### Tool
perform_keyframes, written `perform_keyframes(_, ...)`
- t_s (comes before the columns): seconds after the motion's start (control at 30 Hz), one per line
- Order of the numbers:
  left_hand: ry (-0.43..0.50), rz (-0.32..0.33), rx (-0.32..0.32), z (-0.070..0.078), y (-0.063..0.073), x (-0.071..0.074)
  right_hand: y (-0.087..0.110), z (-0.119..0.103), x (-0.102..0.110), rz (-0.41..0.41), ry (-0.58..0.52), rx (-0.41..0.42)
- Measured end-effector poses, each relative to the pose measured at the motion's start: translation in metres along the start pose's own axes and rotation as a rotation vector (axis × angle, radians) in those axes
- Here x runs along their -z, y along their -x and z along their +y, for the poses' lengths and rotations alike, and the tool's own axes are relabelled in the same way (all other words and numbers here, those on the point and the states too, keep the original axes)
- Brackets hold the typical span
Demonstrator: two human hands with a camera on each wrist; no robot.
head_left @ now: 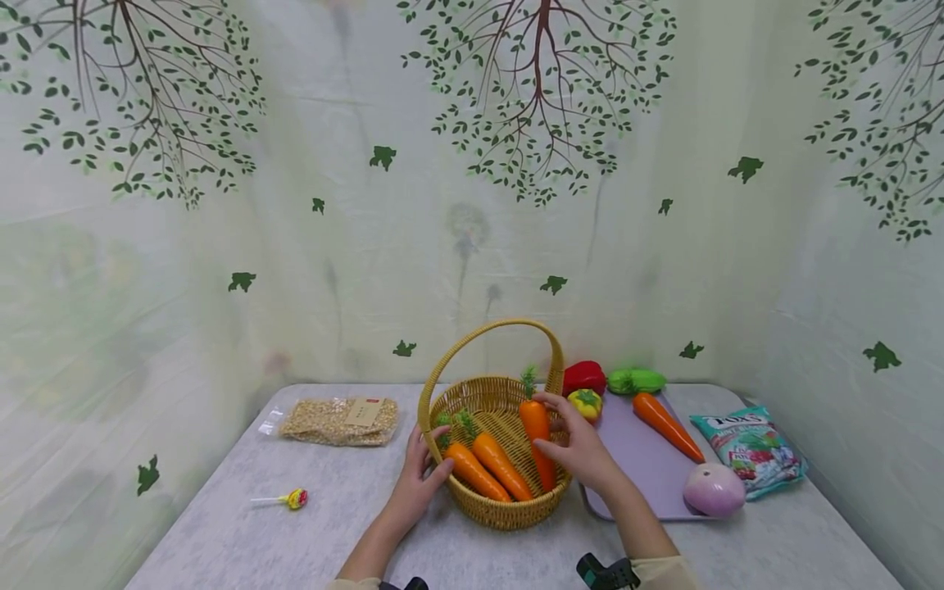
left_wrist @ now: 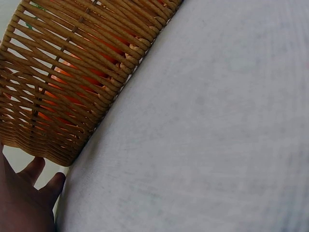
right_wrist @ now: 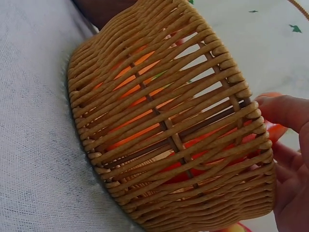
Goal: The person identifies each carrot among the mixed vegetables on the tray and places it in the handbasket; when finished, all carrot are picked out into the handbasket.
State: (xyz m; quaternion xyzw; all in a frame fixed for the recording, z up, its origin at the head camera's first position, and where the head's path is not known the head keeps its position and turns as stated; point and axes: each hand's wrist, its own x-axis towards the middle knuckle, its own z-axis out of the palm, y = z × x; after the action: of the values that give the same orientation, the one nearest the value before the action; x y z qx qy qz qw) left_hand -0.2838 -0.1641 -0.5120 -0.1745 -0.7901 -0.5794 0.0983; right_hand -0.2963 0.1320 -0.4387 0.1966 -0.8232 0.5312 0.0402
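Observation:
A round wicker basket (head_left: pixel 509 516) with a tall handle stands on the table. Two carrots (head_left: pixel 478 474) lie slanted inside it, and a third carrot (head_left: pixel 536 426) leans upright by its right rim, leafy top upward. My left hand (head_left: pixel 415 483) holds the basket's left rim beside the handle; its lower fingers show near the wicker wall in the left wrist view. At the right rim, my right hand (head_left: pixel 583 447) has thumb and fingers about the upright carrot. The thumb (right_wrist: pixel 282 108) lies over the rim, with orange showing beside it in the right wrist view.
Right of the basket, a purple tray (head_left: pixel 627 483) bears a carrot (head_left: pixel 667 426) and an onion (head_left: pixel 714 490). Peppers (head_left: pixel 585 377) and a green vegetable (head_left: pixel 636 380) sit behind. A candy bag (head_left: pixel 752 451) lies far right; a grain pack (head_left: pixel 339 421) and lollipop (head_left: pixel 295 498) lie left.

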Motion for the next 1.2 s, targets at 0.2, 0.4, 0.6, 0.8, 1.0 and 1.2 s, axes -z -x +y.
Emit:
perform_keyframes(0.2, 0.006, 0.007, -0.007, 0.002, -0.001, 0.000, -0.003, -0.002, -0.003, -0.039, 0.140, -0.012)
perform_keyframes(0.4, 0.009, 0.013, -0.004, 0.005, 0.000, 0.001, -0.010, -0.004, -0.004, -0.106, 0.252, -0.013)
perform_keyframes(0.6, 0.006, 0.013, -0.003, 0.006, 0.001, 0.001, -0.021, -0.003, -0.008, -0.153, 0.344, -0.003)
perform_keyframes(0.8, 0.008, 0.005, 0.000, 0.000, 0.000, -0.001, -0.025, -0.002, -0.013, -0.201, 0.493, 0.021)
perform_keyframes(1.0, 0.007, 0.004, 0.004, -0.002, -0.001, -0.002, -0.024, 0.000, -0.016, -0.189, 0.553, 0.018)
perform_keyframes(1.2, 0.003, 0.007, -0.003, -0.001, -0.001, -0.002, -0.023, 0.002, -0.019, -0.148, 0.600, 0.030)
